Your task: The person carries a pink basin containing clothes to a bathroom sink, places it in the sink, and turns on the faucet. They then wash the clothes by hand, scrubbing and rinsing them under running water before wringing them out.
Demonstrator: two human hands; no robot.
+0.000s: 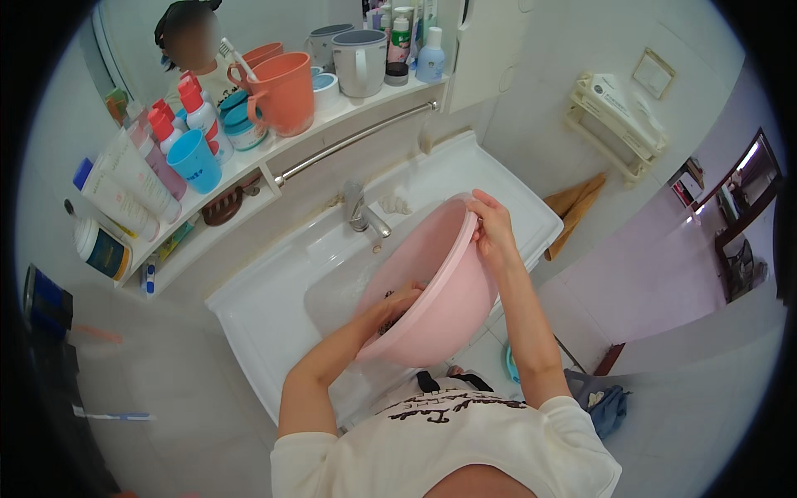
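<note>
A large pink plastic basin (pixel 455 319) is tilted on its side over the white sink (pixel 332 290), its mouth facing left toward the tap (pixel 361 207). My right hand (pixel 491 220) is closed round the basin's upper rim. Inside the basin, against its inner wall, is my left hand (pixel 402 300). A dark, speckled, mesh-like thing (pixel 388 322) shows under its palm, and the fingers look curled over it. The basin wall hides part of those fingers, and the dark thing's kind is unclear.
Above the sink runs a shelf with an orange mug (pixel 286 95), a grey mug (pixel 360 65), a blue cup (pixel 194 163), tubes and bottles. A metal rail (pixel 357 141) lies below it. A brown cloth (pixel 576 214) hangs at the right, under a wall rack (pixel 614 124).
</note>
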